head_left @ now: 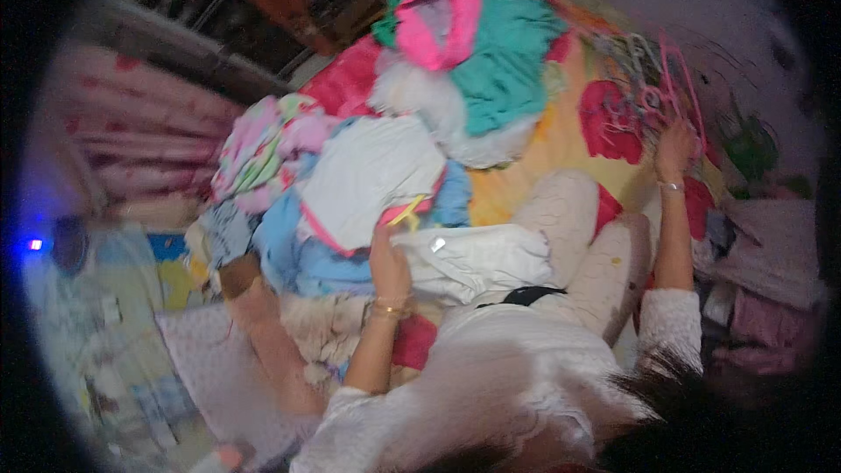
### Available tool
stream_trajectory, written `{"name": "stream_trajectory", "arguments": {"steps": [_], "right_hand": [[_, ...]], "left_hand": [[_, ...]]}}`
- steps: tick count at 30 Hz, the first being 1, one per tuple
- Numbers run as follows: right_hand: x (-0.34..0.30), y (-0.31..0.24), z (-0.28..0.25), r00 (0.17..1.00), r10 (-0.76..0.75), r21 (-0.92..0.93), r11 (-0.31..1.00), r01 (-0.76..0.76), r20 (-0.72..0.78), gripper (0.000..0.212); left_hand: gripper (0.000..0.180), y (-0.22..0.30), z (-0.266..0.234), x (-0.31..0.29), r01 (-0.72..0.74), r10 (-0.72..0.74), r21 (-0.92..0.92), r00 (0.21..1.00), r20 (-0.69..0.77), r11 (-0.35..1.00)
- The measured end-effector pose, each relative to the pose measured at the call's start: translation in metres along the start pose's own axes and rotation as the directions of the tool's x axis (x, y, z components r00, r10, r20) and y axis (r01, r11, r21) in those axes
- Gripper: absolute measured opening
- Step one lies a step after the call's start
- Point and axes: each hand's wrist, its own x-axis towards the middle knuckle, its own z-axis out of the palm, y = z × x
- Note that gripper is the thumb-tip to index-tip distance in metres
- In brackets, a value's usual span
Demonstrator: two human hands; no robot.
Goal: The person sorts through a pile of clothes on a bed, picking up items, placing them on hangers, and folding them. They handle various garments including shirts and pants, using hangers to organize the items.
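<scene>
My left hand (392, 270) is closed on the edge of a white garment (482, 258) that lies across my lap with a small tag at its neck. Just beyond that hand is another white garment with pink trim (372, 175), spread over blue clothing (298, 245); a yellow strip shows at its lower edge. Far to the right, my outstretched right hand (676, 151) closes around a pink clothes hanger (667, 70) by a cluster of hangers (632, 105). Blur softens the fingers, and the palm side is hidden.
A heap of clothes holds a teal garment (508, 61), a bright pink piece (438, 22) and a floral pink bundle (263, 149). Beneath lies orange-yellow bedding (508, 197). Folded cloths (771, 254) sit at the right; a pink curtain (149, 131) hangs at the left.
</scene>
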Motion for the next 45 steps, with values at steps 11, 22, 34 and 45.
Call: {"name": "stream_trajectory", "arguments": {"steps": [11,22,34,45], "right_hand": [[-0.119,-0.158,-0.112,0.916,-0.372,0.751,0.646,0.137,0.153,0.05],[-0.136,-0.279,-0.18,0.545,-0.697,0.813,-0.095,0.575,-0.467,0.036],[-0.174,-0.239,-0.203,0.578,-0.816,0.983,0.127,0.135,0.026,0.041],[-0.135,-0.211,-0.248,0.525,-0.835,0.943,0.022,0.331,-0.165,0.059]], "left_hand": [[0.016,-0.029,-0.024,0.016,0.043,-0.076,0.595,0.997,0.03,0.803],[0.028,0.109,-0.061,-0.013,-0.072,0.11,-0.202,0.977,0.184,0.977],[0.021,0.066,-0.051,0.005,0.049,-0.033,-0.307,0.998,0.057,0.951],[0.021,0.1,-0.063,0.026,-0.403,0.462,0.25,0.847,-0.262,0.88]]}}
